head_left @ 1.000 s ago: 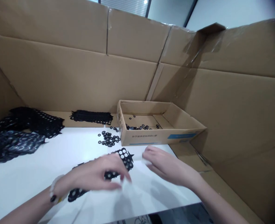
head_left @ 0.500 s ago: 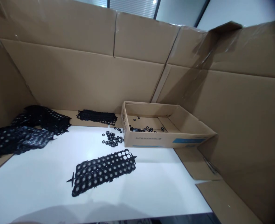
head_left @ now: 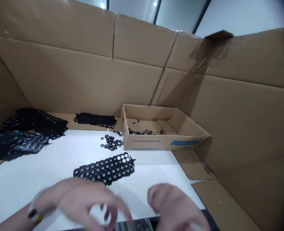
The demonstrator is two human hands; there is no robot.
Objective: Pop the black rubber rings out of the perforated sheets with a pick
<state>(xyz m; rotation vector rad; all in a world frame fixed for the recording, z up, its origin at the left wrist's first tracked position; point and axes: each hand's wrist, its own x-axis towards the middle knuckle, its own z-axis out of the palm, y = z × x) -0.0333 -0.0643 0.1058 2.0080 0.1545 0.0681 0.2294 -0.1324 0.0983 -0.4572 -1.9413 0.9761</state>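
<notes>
My left hand [head_left: 84,200] hovers, blurred, at the near edge of the white tabletop [head_left: 151,170], with its fingers spread and a dark ring on one finger. Just beyond it lies a black perforated sheet of rings [head_left: 105,169], which neither hand touches. My right hand [head_left: 171,205] is cut off by the bottom of the picture, its fingers curled and blurred. A white patch shows at its lower edge, but I cannot tell whether it is held. Several loose black rings [head_left: 110,142] lie on the table near the box.
An open cardboard box [head_left: 166,142] with several small black rings inside stands at the table's far edge. Piles of black perforated sheets [head_left: 28,134] lie at the far left. Tall cardboard walls [head_left: 72,80] surround the table, and flattened cardboard [head_left: 192,163] lies to its right.
Both hands have come back into view at the near edge after being absent half a second ago. One second ago they were over the black sheet, which now lies flat.
</notes>
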